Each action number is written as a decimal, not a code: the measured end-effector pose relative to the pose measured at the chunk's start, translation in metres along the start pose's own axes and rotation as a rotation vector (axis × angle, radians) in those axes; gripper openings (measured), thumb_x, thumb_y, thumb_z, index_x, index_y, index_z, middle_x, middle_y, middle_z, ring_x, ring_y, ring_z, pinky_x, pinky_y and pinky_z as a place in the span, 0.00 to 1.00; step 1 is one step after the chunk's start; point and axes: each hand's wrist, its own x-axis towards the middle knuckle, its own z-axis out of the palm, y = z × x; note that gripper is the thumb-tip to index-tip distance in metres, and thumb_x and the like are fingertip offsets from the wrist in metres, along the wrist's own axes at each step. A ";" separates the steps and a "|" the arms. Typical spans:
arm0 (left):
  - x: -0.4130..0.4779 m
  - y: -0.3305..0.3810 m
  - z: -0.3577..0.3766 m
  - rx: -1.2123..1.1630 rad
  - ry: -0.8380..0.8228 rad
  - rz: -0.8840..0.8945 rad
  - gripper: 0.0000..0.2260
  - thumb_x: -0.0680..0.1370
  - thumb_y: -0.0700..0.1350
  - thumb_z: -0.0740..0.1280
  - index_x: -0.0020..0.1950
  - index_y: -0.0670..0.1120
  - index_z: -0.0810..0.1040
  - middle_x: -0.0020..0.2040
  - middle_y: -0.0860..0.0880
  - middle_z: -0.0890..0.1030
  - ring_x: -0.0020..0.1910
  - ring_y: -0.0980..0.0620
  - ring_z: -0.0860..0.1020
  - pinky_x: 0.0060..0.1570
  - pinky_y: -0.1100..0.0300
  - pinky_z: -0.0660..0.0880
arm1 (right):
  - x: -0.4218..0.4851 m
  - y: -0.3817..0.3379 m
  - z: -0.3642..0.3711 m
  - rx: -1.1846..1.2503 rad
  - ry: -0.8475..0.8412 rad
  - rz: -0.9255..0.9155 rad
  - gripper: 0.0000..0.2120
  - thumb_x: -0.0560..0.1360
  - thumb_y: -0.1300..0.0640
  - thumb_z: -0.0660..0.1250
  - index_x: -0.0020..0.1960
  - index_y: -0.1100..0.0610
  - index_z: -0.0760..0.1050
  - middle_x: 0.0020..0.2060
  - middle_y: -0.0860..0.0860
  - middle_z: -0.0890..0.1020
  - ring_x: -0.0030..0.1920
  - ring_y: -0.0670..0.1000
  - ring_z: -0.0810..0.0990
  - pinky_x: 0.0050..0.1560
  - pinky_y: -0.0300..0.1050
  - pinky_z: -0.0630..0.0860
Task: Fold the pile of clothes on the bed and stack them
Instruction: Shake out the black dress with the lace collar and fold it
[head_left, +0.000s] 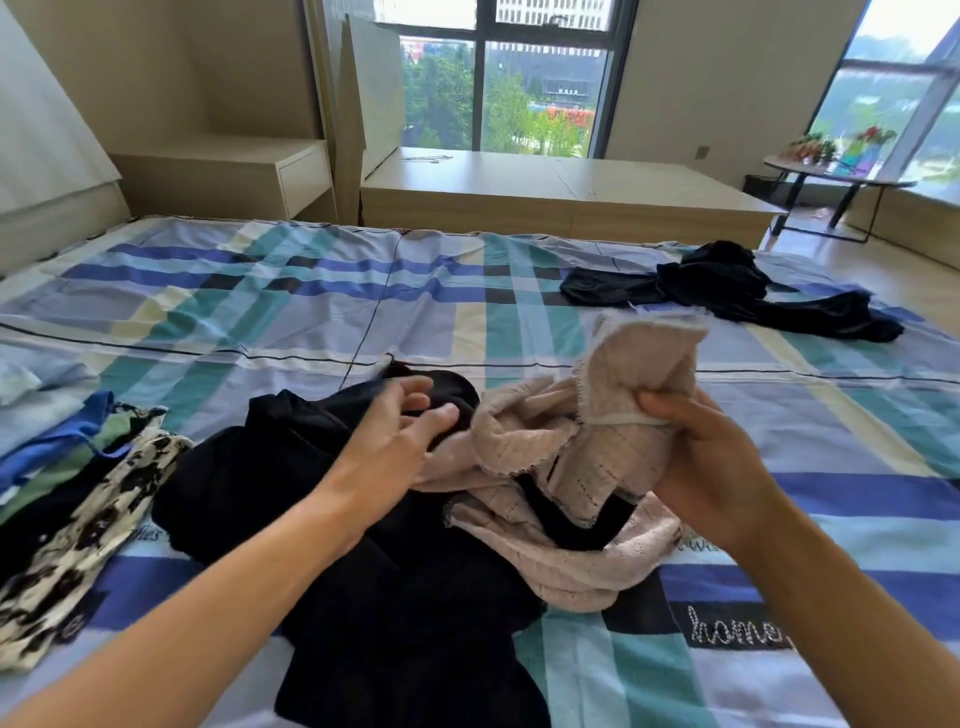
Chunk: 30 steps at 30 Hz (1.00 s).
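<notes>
A beige knit garment (566, 467) lies bunched on the bed, partly over a heap of black clothes (322, 509). My right hand (711, 467) grips a raised fold of the beige knit at the right. My left hand (395, 441) hovers over the black heap just left of the knit, fingers relaxed and spread, holding nothing. A black-and-white patterned garment (83, 545) and blue and green pieces (57, 441) lie at the left. Another black garment (727, 296) is spread out at the far right of the bed.
The bed (311, 312) has a blue, teal and white plaid sheet. Behind it stand a low wooden platform (545, 192) and a bedside unit (223, 171) under large windows. A round table (841, 176) with colourful items is at the far right.
</notes>
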 end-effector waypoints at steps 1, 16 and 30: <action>0.000 -0.004 0.004 0.009 -0.067 -0.016 0.32 0.65 0.67 0.67 0.67 0.59 0.71 0.65 0.55 0.75 0.62 0.60 0.75 0.57 0.58 0.75 | 0.000 -0.001 -0.001 0.024 -0.013 -0.018 0.18 0.71 0.65 0.63 0.60 0.63 0.76 0.48 0.59 0.83 0.45 0.56 0.84 0.48 0.49 0.83; -0.003 -0.007 0.017 0.108 -0.317 0.076 0.07 0.76 0.38 0.71 0.53 0.39 0.83 0.36 0.39 0.83 0.32 0.48 0.81 0.31 0.54 0.78 | 0.001 -0.007 -0.011 -0.207 0.001 0.096 0.32 0.69 0.69 0.72 0.71 0.59 0.68 0.62 0.64 0.80 0.55 0.59 0.82 0.49 0.51 0.83; -0.011 0.027 -0.002 -0.129 -0.159 0.092 0.19 0.75 0.30 0.69 0.62 0.45 0.76 0.55 0.45 0.85 0.55 0.48 0.84 0.59 0.54 0.76 | 0.010 0.006 -0.032 -1.104 0.237 0.091 0.14 0.68 0.54 0.79 0.50 0.54 0.78 0.45 0.49 0.85 0.46 0.47 0.84 0.46 0.44 0.82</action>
